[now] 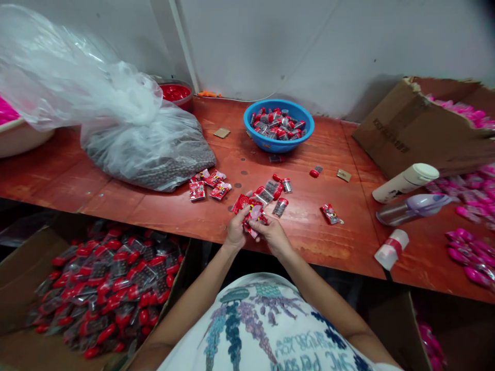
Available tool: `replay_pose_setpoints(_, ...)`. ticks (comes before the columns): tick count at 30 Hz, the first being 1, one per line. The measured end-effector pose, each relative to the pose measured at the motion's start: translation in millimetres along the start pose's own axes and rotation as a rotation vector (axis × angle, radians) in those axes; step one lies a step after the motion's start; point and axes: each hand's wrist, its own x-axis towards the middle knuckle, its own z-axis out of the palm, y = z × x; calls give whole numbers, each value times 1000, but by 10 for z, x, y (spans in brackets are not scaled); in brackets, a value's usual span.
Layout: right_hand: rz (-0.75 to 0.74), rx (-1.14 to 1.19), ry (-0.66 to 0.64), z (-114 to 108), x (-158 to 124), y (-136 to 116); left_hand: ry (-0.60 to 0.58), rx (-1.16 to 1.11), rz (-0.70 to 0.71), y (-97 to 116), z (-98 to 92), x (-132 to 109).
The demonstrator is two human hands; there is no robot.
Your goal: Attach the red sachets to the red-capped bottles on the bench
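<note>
My left hand (236,230) and my right hand (274,235) meet at the table's front edge. Between them they grip a red printed packet (253,212), fingers closed around its sides. Just beyond my fingers lie several small clear containers (280,207) with red caps and dark contents. To the left of my hands is a loose pile of matching red packets (198,190). Another red packet (330,214) lies alone on the right. How many packets are in my hands is hard to make out.
A blue basin (278,147) of red-capped containers stands at the back. A big plastic bag (143,139) of dark beads sits left. Below is a carton (23,278) of red-capped containers. Bottles (404,184), a white roll (391,250) and a tilted carton (410,129) stand right.
</note>
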Motion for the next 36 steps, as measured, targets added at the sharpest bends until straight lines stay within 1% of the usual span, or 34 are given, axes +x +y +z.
replay_pose_setpoints(2, -44, -27, 44, 16, 1, 2, -42, 5, 54, -21, -16, -9)
replay_pose_setpoints(5, -87, -60, 92, 27, 16, 22, -101, 29, 42, -65, -8, -28)
replay_pose_setpoints(7, -113, -85, 113, 21, 26, 40, -92, 11, 59, -95, 15, -31)
replay_pose_setpoints(10, -161, -148, 112, -7, 25, 59, -26, -75, 129, -115, 42, -3)
replay_pose_setpoints(12, -175, -172, 112, -30, 15, 65, -13, -121, 130, -106, 46, 23)
replay_pose_setpoints(15, -209, -239, 112, -69, 7, 64, -54, -157, 102, -84, 49, 42)
replay_pose_setpoints(17, -298, -343, 146, -102, 18, 45, -92, -156, 115, -80, 55, 40)
replay_pose_setpoints(18, -349, -394, 184, -121, 31, 28, -102, -146, 128, -83, 59, 38)
replay_pose_setpoints(20, -425, -468, 267, -159, 65, -21, -81, -112, 155, -97, 59, 36)
replay_pose_setpoints(22, -461, -508, 306, -187, 96, -71, -25, -67, 163, -116, 48, 35)
replay_pose_setpoints(24, -486, -540, 301, -194, 104, -98, 19, -16, 145, -127, 29, 32)
replay_pose_setpoints(26, -512, -570, 283, -184, 84, -91, 26, 42, 113, -121, 8, 27)
replay_pose_setpoints(29, -549, -644, 219, -207, 78, -59, 64, 122, 101, -82, -20, 32)
replay_pose_setpoints(31, -575, -743, 183, -319, 164, -103, 102, 120, 104, -48, -32, 53)
replay_pose_setpoints(32, -578, -838, 216, -418, 243, -169, 118, 117, 104, -31, -34, 67)
replay_pose_setpoints(33, -571, -948, 284, -546, 342, -270, 130, 116, 100, -15, -33, 81)
replay_pose_setpoints(34, -554, -1074, 384, -700, 454, -403, 141, 113, 95, 0, -28, 91)
replay_pose_setpoints(35, -493, -1235, 537, -874, 572, -558, 146, 110, 85, 14, -21, 98)
replay_pose_setpoints(36, -457, -1282, 615, -1059, 690, -725, 148, 105, 74, 26, -10, 99)
